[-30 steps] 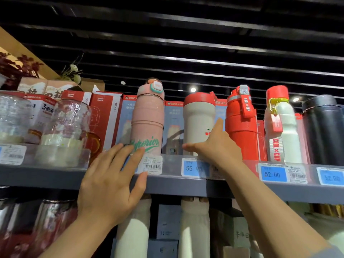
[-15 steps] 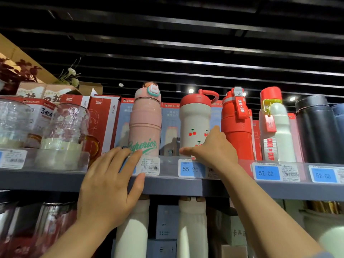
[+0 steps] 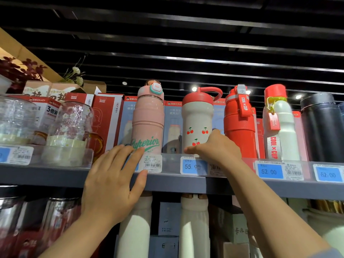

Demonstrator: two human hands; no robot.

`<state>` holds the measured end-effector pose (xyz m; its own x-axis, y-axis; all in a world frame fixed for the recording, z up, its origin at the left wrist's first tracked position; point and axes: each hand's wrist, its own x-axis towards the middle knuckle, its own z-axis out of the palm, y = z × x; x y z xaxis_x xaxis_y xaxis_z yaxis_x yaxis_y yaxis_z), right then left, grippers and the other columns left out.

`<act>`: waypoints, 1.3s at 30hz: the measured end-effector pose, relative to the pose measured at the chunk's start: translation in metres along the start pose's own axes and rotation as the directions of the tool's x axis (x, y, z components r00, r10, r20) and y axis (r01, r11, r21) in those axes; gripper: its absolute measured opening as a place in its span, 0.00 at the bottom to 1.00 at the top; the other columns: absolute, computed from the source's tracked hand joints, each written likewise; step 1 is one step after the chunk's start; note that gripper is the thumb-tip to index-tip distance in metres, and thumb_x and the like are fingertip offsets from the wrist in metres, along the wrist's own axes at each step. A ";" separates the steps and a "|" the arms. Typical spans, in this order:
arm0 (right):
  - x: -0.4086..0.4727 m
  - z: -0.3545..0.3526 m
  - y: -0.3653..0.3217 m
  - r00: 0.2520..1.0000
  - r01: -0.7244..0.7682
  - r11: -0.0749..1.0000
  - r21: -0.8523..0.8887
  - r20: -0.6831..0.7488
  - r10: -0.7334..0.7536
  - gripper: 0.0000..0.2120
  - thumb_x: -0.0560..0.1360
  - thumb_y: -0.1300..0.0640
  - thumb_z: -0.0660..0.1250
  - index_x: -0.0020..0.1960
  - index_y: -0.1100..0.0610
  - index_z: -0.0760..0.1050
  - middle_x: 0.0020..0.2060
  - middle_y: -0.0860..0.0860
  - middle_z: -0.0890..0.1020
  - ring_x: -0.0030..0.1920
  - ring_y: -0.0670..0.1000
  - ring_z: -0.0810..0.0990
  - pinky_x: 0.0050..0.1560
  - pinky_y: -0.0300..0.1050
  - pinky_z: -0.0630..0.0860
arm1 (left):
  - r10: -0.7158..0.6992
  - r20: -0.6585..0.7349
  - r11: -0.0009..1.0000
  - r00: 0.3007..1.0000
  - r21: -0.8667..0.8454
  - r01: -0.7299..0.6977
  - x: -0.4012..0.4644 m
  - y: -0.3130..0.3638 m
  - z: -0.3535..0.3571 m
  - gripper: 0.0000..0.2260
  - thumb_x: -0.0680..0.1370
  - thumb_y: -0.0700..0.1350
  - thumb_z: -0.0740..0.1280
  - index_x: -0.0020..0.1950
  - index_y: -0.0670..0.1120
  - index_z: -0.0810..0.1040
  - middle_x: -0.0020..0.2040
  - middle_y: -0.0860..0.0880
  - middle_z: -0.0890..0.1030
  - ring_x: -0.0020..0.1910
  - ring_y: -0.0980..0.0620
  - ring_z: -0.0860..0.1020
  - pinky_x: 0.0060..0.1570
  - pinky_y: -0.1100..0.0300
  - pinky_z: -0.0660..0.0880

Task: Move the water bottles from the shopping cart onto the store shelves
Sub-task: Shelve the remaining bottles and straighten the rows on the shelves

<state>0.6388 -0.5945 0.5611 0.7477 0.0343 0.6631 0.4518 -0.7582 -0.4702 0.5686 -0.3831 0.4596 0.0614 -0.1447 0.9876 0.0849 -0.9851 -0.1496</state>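
A white cherry-print bottle (image 3: pixel 197 118) with a red lid and loop handle stands upright on the grey top shelf (image 3: pixel 46 175). My right hand (image 3: pixel 217 148) grips its base, thumb across the front and a finger up its right side. To its left stands a pink bottle (image 3: pixel 149 123) lettered "Superior". My left hand (image 3: pixel 113 181) lies flat with straight fingers against the shelf's front rail, just below the pink bottle, thumb on the price label. The shopping cart is out of view.
Right of the cherry bottle stand a red bottle (image 3: pixel 240 127), a white red-capped bottle (image 3: pixel 283 127) and a black flask (image 3: pixel 323 127). Glass jars (image 3: pixel 70 127) and red boxes (image 3: pixel 106 116) fill the left. More white bottles (image 3: pixel 193 224) stand on the shelf below.
The cherry bottle has turned in my right hand: its cherry print now faces front and the loop handle shows on the right. My left hand stays at the rail.
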 end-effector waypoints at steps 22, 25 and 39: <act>-0.007 -0.038 0.064 0.846 0.191 0.973 0.127 -0.524 -0.098 0.37 0.69 0.40 0.73 0.70 0.55 0.63 0.63 0.54 0.71 0.63 0.58 0.71 0.56 0.53 0.72 | 0.031 0.158 0.998 0.987 -0.050 -0.024 0.014 0.066 0.002 0.26 0.81 0.58 0.43 0.71 0.49 0.68 0.67 0.43 0.74 0.68 0.43 0.67 0.70 0.42 0.56; 0.003 -0.038 0.073 0.946 0.018 0.999 0.046 -0.324 -0.002 0.48 0.64 0.36 0.75 0.73 0.52 0.54 0.65 0.56 0.69 0.62 0.60 0.73 0.55 0.56 0.73 | 0.018 0.156 0.997 0.988 -0.075 -0.006 0.017 0.085 0.015 0.28 0.81 0.58 0.43 0.67 0.49 0.76 0.63 0.45 0.78 0.65 0.44 0.71 0.66 0.43 0.62; 0.012 -0.033 0.077 0.967 -0.082 0.997 -0.011 -0.242 0.077 0.42 0.69 0.41 0.70 0.73 0.51 0.50 0.55 0.54 0.77 0.47 0.59 0.77 0.45 0.48 0.68 | 0.065 0.054 0.998 0.996 -0.018 -0.064 0.015 0.081 0.024 0.23 0.78 0.55 0.53 0.66 0.46 0.77 0.59 0.43 0.79 0.60 0.41 0.76 0.63 0.42 0.67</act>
<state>0.6667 -0.6735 0.5522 0.6398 -0.1829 0.7465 0.3838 -0.7655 -0.5165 0.6006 -0.4630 0.4606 0.1202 -0.2035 0.9717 0.0630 -0.9752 -0.2120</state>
